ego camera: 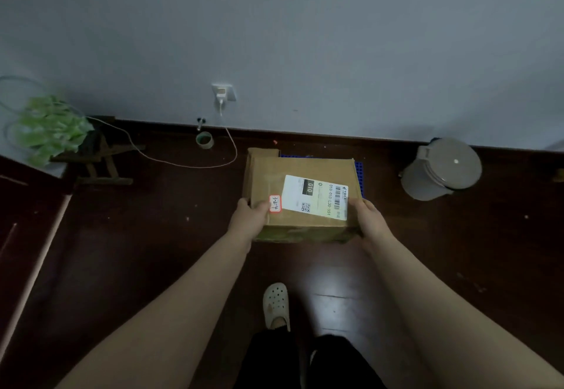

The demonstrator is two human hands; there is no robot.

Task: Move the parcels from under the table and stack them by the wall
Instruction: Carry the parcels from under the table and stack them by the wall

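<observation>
left hand (250, 217): grips parcel (293, 172) at near-left corner, thumb on top | right hand (370, 220): grips near-right corner | parcel: label up, close to wall (305, 37), over blue mat (360, 181), bin (442, 169) to its right

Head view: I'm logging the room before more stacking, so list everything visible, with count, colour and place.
wall: one, pale grey, top
floor: one, dark brown, below the wall
parcel: one, brown cardboard, white label, near the wall
grid mat: one, blue, floor, mostly hidden behind the parcel
charger: one, white, plugged in low on wall
cable: one, pale, from charger leftward across floor
tape roll: one, greenish, floor by wall
bin: one, grey-beige, floor, right
bundle: one, green, far left
clog: one, white, bottom centre
left hand: one, grips parcel's left side
right hand: one, grips parcel's right side
</observation>
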